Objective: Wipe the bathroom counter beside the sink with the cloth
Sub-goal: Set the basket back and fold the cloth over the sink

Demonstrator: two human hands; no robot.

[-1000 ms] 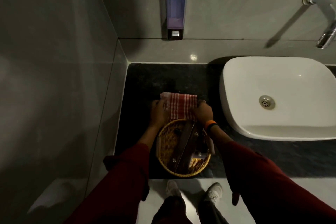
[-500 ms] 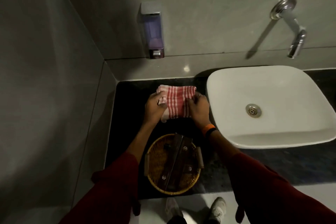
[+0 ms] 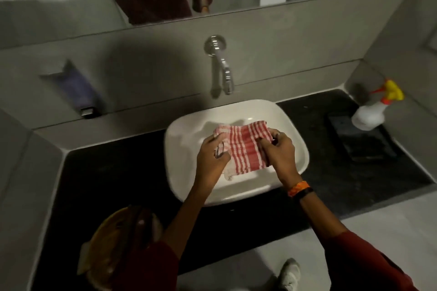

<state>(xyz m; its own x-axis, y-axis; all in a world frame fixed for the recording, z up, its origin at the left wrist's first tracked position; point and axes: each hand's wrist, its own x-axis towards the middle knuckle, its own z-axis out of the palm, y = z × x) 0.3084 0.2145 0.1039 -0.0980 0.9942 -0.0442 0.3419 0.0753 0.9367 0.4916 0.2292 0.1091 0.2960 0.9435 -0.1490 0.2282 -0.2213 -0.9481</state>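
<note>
A red and white striped cloth (image 3: 243, 146) is held in the air over the white sink basin (image 3: 186, 132). My left hand (image 3: 212, 158) grips its left edge and my right hand (image 3: 279, 153) grips its right side. The black counter (image 3: 113, 172) runs to the left of the sink and continues to the right of the sink, both hands being off it. An orange band sits on my right wrist.
A wicker basket (image 3: 111, 243) stands on the counter at the near left, partly behind my sleeve. A soap dispenser (image 3: 78, 92) hangs on the wall, a chrome tap (image 3: 222, 66) above the sink. A spray bottle (image 3: 376, 108) and dark tray (image 3: 359, 139) sit at right.
Both hands lifted the cloth off the counter left of the sink and carried it rightwards over the basin. The view swung right, bringing the spray bottle into sight.
</note>
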